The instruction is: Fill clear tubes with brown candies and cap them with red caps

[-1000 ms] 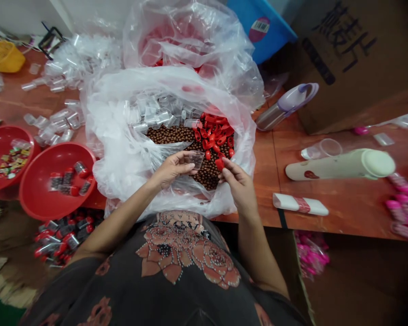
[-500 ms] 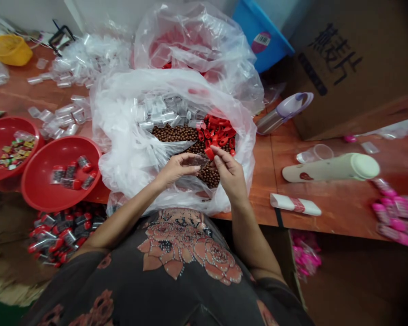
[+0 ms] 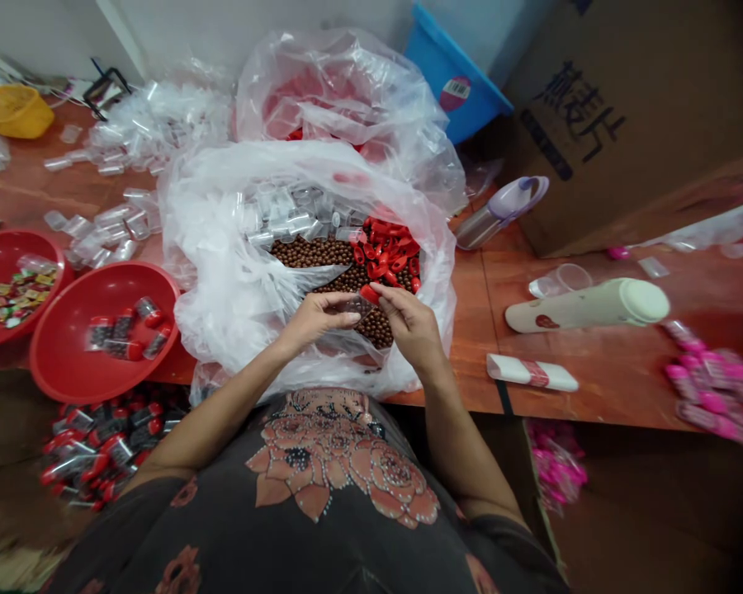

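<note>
Hands nearly together over an open plastic bag (image 3: 214, 280) — the left hand (image 3: 319, 322) pinches a clear plastic tube (image 3: 354, 308), while the right hand (image 3: 412, 326) holds a red cap (image 3: 369, 294) at the tube's end, closer than a moment earlier. Just past the tube lie brown beads (image 3: 309, 253) — loose red caps (image 3: 384, 260) beside them.

Two red basins (image 3: 55, 363) — pink packets (image 3: 712, 392), maybe, rightward.

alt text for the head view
Over an open plastic bag, the left hand holds a clear vial and the right hand pinches a red cap beside it. Brown beads, red caps and more vials lie in the bag.
</note>
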Tool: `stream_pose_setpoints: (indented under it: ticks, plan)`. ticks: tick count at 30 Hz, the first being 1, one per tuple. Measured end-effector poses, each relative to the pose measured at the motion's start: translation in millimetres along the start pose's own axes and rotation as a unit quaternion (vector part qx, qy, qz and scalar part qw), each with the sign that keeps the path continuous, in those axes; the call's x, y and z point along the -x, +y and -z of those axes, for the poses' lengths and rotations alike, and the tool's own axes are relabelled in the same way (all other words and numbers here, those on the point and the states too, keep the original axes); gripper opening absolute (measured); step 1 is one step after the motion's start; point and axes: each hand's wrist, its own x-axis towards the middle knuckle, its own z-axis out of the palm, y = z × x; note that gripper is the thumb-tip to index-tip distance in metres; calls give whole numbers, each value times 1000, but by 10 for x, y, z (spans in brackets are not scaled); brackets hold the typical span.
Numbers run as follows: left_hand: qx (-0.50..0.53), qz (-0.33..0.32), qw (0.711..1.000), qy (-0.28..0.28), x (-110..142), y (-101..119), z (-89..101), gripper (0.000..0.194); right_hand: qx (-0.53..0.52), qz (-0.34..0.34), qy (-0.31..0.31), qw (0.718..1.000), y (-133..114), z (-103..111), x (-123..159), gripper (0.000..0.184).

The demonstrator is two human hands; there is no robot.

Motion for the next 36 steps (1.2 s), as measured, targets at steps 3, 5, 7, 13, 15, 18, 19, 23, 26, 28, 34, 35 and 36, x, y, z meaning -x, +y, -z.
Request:
stream_pose_setpoints:
  ticks: [3,5,7,13,15,18,19,23,26,28,34,35,36]
  plan:
    - [13,17,1000,-9,-2,27,-19,45,-24,-34,3,999,2,13,0,31]
    - [46,40,998,-17,-13,35,-31,41,-47,-60,0,997,12,11,0,30]
    - [88,66,994,-24,-29,38,-39,35,-60,-76,-3,995,26,8,-2,30]
    - [133,88,987,-31,-37,53,-46,30,23,2,-41,999,33,52,-12,32]
    - [134,80,988,-22,-23,64,-46,31,67,50,-59,995,27,48,-9,42]
    - [125,63,990,-17,-5,78,-43,35,115,96,-58,987,34,-10,11,73]
    - [119,53,991,-17,-2,83,-46,36,124,102,-47,986,41,-38,21,75]
    - [124,53,991,-6,-18,97,-128,44,128,98,-4,987,66,-147,70,67]
    - [156,100,983,7,-49,84,-280,63,131,95,-19,987,55,-207,110,67]
    - [163,106,980,36,-64,62,-384,60,141,88,-32,986,31,-233,132,66]
    - [206,117,970,55,-44,73,-421,46,24,28,-52,998,-16,-221,171,73]
    - [218,121,967,43,-36,93,-393,47,-28,-4,-36,999,-2,-212,176,72]
    - [226,126,965,31,-28,116,-364,48,-81,-43,-11,996,20,-205,180,66]
